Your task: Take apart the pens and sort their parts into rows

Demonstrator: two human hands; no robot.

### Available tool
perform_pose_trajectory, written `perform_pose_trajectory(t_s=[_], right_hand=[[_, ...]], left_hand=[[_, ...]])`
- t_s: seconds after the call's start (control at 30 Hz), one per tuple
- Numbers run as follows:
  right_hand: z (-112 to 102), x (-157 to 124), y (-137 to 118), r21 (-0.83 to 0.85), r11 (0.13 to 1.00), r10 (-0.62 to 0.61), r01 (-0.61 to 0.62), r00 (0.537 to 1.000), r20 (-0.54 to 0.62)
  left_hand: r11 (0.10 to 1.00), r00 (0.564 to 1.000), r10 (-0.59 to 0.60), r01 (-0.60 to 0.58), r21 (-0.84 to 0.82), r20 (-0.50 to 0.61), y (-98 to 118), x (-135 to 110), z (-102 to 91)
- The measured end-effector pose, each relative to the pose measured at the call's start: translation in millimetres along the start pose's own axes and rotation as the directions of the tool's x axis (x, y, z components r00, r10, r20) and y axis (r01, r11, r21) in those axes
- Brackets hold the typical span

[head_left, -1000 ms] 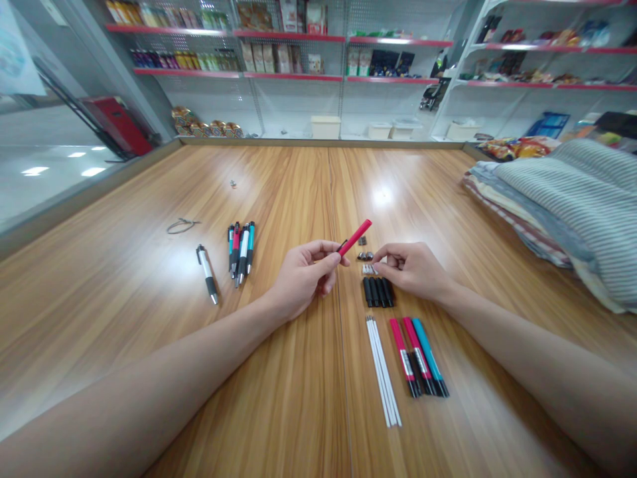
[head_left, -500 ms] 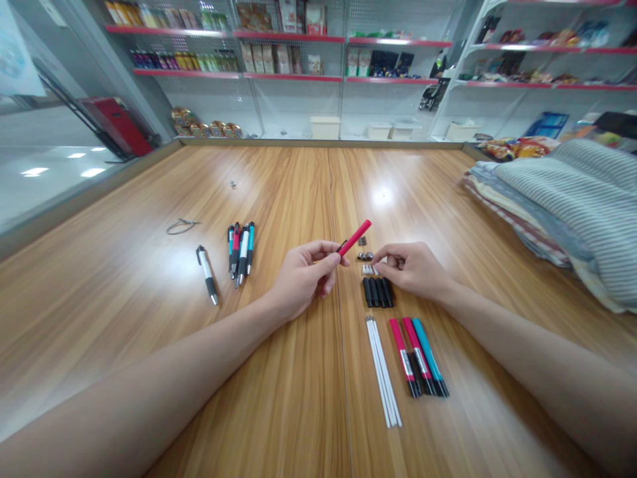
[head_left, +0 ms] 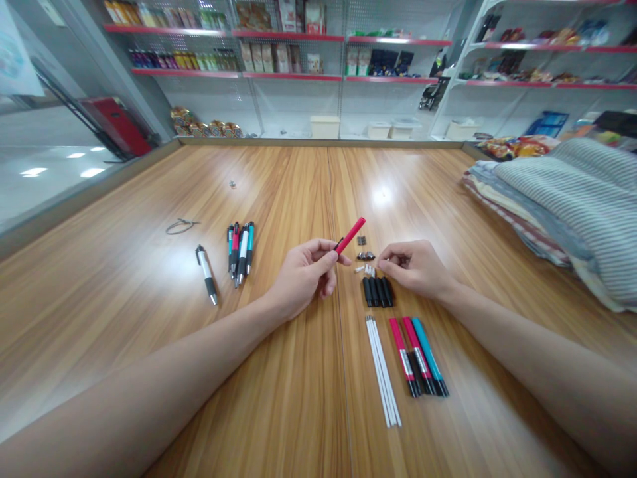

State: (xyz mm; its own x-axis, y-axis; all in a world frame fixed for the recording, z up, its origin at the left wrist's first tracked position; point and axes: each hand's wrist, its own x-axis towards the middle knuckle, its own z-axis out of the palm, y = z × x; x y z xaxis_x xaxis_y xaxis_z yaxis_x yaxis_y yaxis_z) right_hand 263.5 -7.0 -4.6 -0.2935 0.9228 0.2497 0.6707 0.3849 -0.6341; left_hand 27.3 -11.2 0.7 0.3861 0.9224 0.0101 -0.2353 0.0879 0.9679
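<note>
My left hand (head_left: 304, 273) pinches a red pen barrel (head_left: 350, 236) that points up and to the right above the wooden table (head_left: 279, 372). My right hand (head_left: 413, 268) is closed in a pinch over a row of small white springs (head_left: 365, 269); what sits between its fingertips is too small to make out. Beside it lie several black grips (head_left: 377, 292), small metal tips (head_left: 365, 255) and tiny dark parts (head_left: 361, 240). Nearer me lie white refills (head_left: 383, 370) and three red and teal pen barrels (head_left: 418, 357).
Several assembled pens (head_left: 241, 251) and a single white pen (head_left: 206, 273) lie to the left, with a rubber band (head_left: 181, 226) beyond them. Folded striped cloths (head_left: 562, 206) are stacked at the right edge. Shelves of goods (head_left: 298, 60) line the back wall.
My left hand has shifted the red barrel slightly left. My right hand has lifted a little from the row of springs, and one spring now lies apart to the left.
</note>
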Motion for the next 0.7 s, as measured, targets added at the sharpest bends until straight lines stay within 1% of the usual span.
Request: perform_pose_trajectory(t_s=[0.17, 0.27, 0.47, 0.7], right_hand=[[0.3, -0.7, 3.1, 0.032, 0.999, 0.006, -0.007, 1.000, 0.029], [0.9, -0.6, 4.4, 0.018, 1.000, 0.006, -0.007, 0.999, 0.036], [0.7, -0.3, 4.6, -0.027, 1.000, 0.003, -0.002, 0.999, 0.044], [0.9, 0.9, 2.8, -0.067, 0.998, 0.002, 0.001, 0.999, 0.041]], left_hand=[[0.968, 0.994, -0.101, 0.107, 0.226, -0.035, 0.6, 1.8, 4.1], [0.944, 0.993, -0.119, 0.120, 0.306, -0.023, 0.6, 1.8, 6.6], [0.937, 0.993, -0.108, 0.085, 0.338, 0.049, -1.4, 1.2, 5.6], [0.929, 0.989, -0.112, 0.069, 0.365, 0.098, -2.2, 1.0, 5.0]])
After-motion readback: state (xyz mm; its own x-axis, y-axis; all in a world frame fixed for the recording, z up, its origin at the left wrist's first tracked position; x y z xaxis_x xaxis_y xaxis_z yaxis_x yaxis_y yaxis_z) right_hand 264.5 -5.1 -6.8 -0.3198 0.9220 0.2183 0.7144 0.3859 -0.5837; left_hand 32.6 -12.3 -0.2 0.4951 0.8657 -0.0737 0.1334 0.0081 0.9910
